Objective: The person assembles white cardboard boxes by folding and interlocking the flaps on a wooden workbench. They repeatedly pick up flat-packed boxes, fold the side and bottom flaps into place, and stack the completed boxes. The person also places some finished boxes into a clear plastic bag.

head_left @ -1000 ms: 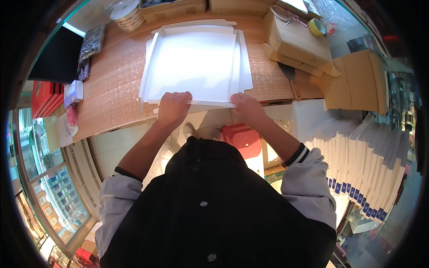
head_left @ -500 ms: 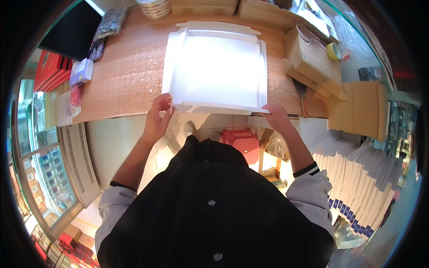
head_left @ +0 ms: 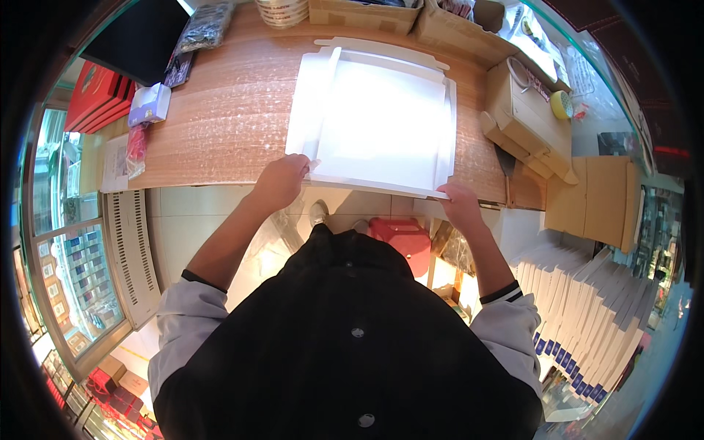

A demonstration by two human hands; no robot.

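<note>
A flat white cardboard box blank (head_left: 381,117) lies on the wooden table (head_left: 227,121), with its side flaps partly folded up. At its near left corner, my left hand (head_left: 282,181) has its fingers closed on the cardboard edge. My right hand (head_left: 461,205) pinches the near right corner, where the front flap meets the side. The near flap stands slightly raised between the two hands and overhangs the table's front edge. Bright light washes out the middle of the blank.
Brown cartons (head_left: 524,121) and a yellow tape roll (head_left: 562,105) stand at the right. At the left are red boxes (head_left: 100,99), a tissue box (head_left: 149,104) and a dark screen (head_left: 139,40). Many flat white blanks (head_left: 587,315) lean lower right; a red stool (head_left: 403,242) is below the table.
My left hand has closed from a loose pinch onto the near left corner. The view has shifted a little, so the whole scene sits further right. My right hand keeps its corner.
</note>
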